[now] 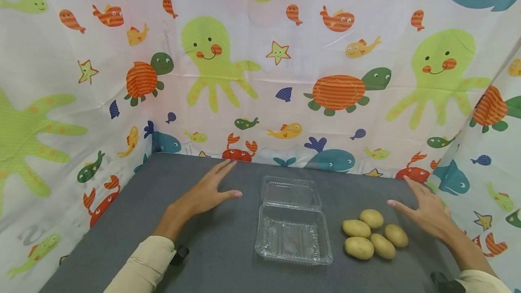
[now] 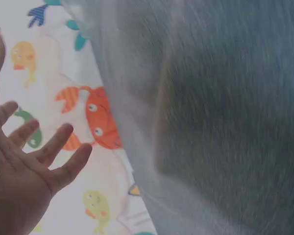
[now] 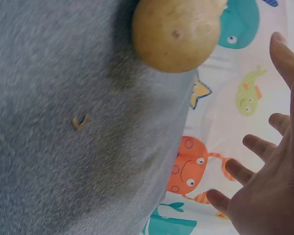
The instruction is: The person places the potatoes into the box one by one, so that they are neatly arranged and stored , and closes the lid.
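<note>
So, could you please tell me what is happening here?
Nothing is being held: a person's left hand hovers to the left of a clear plastic container, and the right hand hovers to the right of five potatoes. The container stands open and empty, with the potatoes grouped beside it on the dark table.

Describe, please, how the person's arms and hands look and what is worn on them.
The left hand and right hand wear no gloves. Wrinkled cream fabric sleeves end short of both hands. A small black object sits by each cuff; its exact shape is unclear.
</note>
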### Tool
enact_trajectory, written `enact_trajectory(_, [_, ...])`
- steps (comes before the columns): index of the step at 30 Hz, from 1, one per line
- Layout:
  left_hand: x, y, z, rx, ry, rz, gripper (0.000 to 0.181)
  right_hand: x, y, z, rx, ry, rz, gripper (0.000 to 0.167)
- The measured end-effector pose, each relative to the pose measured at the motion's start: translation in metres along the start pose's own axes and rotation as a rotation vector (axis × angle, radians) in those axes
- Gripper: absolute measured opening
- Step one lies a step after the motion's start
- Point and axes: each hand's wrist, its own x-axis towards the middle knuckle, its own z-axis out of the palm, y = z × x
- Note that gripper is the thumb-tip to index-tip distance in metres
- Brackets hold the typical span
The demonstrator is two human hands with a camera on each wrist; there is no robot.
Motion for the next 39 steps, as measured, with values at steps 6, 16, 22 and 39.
enact_trajectory(6, [-0.013, 0.019, 0.004, -0.085, -0.018, 0.071, 0.098, -0.003, -0.010, -0.004, 0.106, -0.027, -0.023, 0.103])
enact_trajectory(16, [-0.029, 0.042, 0.021, -0.150, -0.104, 0.159, 0.097, -0.012, -0.016, -0.006, 0.146, -0.091, 0.018, 0.103])
enact_trajectory(22, [-0.036, 0.048, 0.033, -0.184, -0.152, 0.173, 0.093, -0.022, -0.015, -0.004, 0.201, -0.131, 0.029, 0.098])
enact_trajectory(39, [-0.042, 0.051, 0.046, -0.265, -0.233, 0.169, 0.085, -0.041, -0.009, 0.004, 0.382, -0.229, -0.008, 0.074])
